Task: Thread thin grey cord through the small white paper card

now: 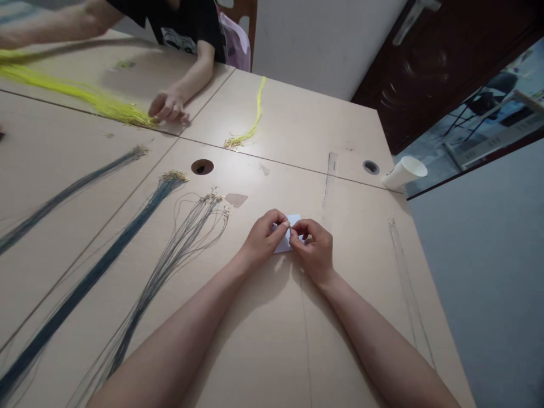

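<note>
My left hand (266, 237) and my right hand (315, 247) meet fingertip to fingertip over a small white paper (282, 245) on the table. Both hands are closed in a pinch, and the tiny piece between the fingertips is too small to make out. From beneath my right hand a thin grey cord (305, 326) trails across the table toward me. A loose fan of dark grey cords with gold-coloured metal ends (164, 263) lies left of my hands.
More dark cord bundles (96, 272) (80, 181) lie left. Yellow cords (76, 88) (258, 107) lie farther off, the larger bunch by a co-worker's hand (170, 107). A clear ruler (329, 178), white paper cup (404, 172) and two thin cords (403, 266) are right.
</note>
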Demonstrator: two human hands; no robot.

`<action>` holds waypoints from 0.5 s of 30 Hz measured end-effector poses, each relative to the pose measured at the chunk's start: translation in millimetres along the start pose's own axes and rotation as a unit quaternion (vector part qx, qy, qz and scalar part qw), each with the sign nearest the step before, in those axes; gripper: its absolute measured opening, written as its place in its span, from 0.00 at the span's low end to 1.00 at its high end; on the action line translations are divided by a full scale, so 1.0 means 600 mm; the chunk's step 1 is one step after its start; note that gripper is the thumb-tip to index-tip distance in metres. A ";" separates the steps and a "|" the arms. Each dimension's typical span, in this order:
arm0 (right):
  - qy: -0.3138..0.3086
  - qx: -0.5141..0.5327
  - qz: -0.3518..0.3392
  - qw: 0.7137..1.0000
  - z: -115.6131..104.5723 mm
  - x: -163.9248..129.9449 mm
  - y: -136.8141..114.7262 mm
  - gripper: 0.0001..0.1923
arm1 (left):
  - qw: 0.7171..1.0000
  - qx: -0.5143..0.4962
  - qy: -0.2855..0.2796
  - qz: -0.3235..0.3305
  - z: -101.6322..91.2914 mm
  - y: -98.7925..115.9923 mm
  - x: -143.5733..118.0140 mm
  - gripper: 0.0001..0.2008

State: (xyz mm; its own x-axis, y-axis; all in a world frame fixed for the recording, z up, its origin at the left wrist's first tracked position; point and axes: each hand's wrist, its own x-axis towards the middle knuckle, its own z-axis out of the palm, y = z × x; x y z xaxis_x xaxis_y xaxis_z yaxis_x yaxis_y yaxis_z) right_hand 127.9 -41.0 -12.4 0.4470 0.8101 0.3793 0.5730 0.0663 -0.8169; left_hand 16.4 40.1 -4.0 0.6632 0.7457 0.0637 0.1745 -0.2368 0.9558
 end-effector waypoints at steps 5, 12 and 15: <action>-0.005 0.026 0.044 0.999 0.002 -0.001 0.004 0.02 | 1.000 0.022 0.002 0.009 -0.001 0.000 -0.001 0.07; -0.030 0.091 0.101 0.990 0.003 0.001 0.010 0.03 | 0.998 0.033 0.004 0.048 0.001 -0.006 -0.001 0.07; -0.033 0.100 0.111 0.988 0.002 0.001 0.009 0.03 | 0.997 0.038 0.005 0.066 0.002 -0.007 -0.001 0.07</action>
State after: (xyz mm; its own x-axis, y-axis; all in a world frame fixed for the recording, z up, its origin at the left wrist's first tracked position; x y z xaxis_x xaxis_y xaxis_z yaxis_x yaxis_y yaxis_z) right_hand 130.6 -39.2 -17.2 0.4967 0.8536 0.1573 0.3154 -0.0087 -0.9489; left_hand 16.0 39.8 -8.3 0.6769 0.7110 0.1906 0.1415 -0.3798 0.9142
